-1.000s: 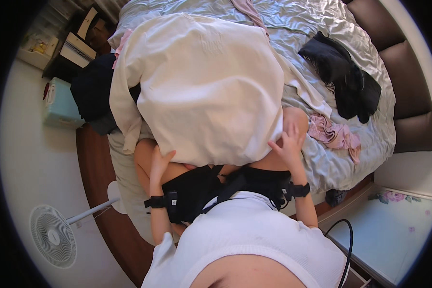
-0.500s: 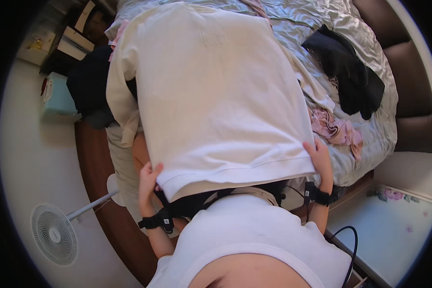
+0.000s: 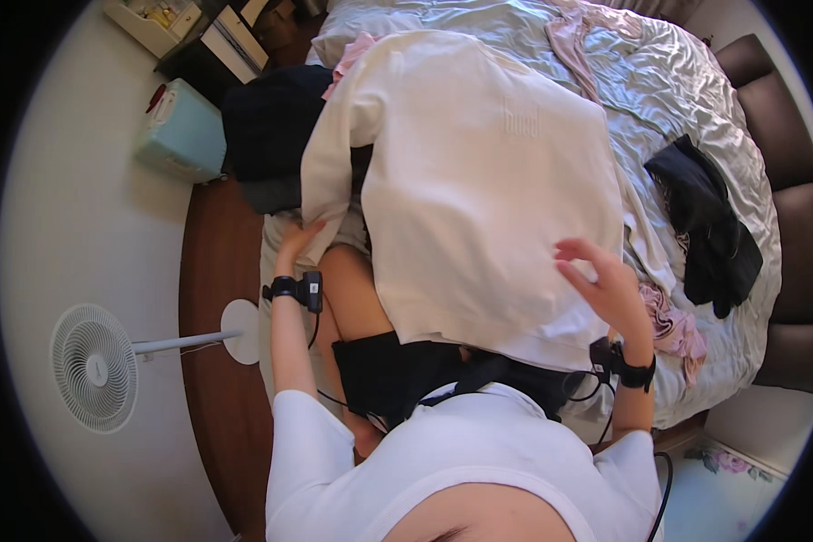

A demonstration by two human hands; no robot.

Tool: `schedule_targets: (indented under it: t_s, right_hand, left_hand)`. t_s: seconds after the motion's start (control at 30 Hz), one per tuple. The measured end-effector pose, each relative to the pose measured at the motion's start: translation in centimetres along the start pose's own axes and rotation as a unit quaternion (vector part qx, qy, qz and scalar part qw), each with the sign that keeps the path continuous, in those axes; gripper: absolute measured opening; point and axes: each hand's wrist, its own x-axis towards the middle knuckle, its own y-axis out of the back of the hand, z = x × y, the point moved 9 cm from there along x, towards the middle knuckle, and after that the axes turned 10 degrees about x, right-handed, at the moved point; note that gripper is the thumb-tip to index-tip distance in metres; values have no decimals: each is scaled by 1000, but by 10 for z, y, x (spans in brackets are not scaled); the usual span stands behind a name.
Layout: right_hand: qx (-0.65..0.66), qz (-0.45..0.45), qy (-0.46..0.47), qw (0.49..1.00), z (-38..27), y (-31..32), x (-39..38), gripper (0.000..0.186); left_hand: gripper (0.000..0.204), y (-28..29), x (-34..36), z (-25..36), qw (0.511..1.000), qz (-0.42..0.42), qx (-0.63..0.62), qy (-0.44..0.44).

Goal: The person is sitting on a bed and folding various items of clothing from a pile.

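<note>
A white long-sleeved sweatshirt [image 3: 488, 208] lies spread out over the bed, its hem toward me and partly across my lap. My left hand [image 3: 298, 238] is at its left sleeve, fingers closed across the fabric near the cuff; the thumb is mostly hidden. Above the lower right part of the body, my right hand [image 3: 605, 285] hovers with fingers apart and holds nothing. The right sleeve [image 3: 646, 239] trails down beside the body of the garment.
Black clothing [image 3: 709, 226] and a crumpled pink cloth [image 3: 673, 330] lie on the rumpled grey bed sheet [image 3: 668, 90] at right. Dark clothes [image 3: 271, 126] are piled at left. A white fan [image 3: 95, 369] and a light-blue case [image 3: 182, 131] stand beyond the bed's left edge.
Both hands have let go of the sweatshirt's hem. The left moved up to the left sleeve; the right lifted over the fabric and opened. The hem dropped flatter, and the view shifted left.
</note>
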Motion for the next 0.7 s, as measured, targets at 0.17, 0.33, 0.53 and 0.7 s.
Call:
schedule_targets:
  t_s: [0.17, 0.33, 0.53, 0.7]
  right_hand:
    - [119, -206, 101, 966, -28, -108, 54, 29]
    - [406, -229, -114, 878, -32, -204, 89, 70]
    - [540, -153, -3, 827, -66, -185, 102, 65]
    - [381, -111, -59, 916, -33, -77, 84, 47]
  left_hand:
    - [44, -1, -33, 68, 885, -226, -405, 45]
    - [30, 92, -114, 165, 790, -58, -610, 33]
    - [23, 144, -169, 252, 922, 101, -283, -243]
    - [17, 150, -101, 255, 945, 62, -256, -196]
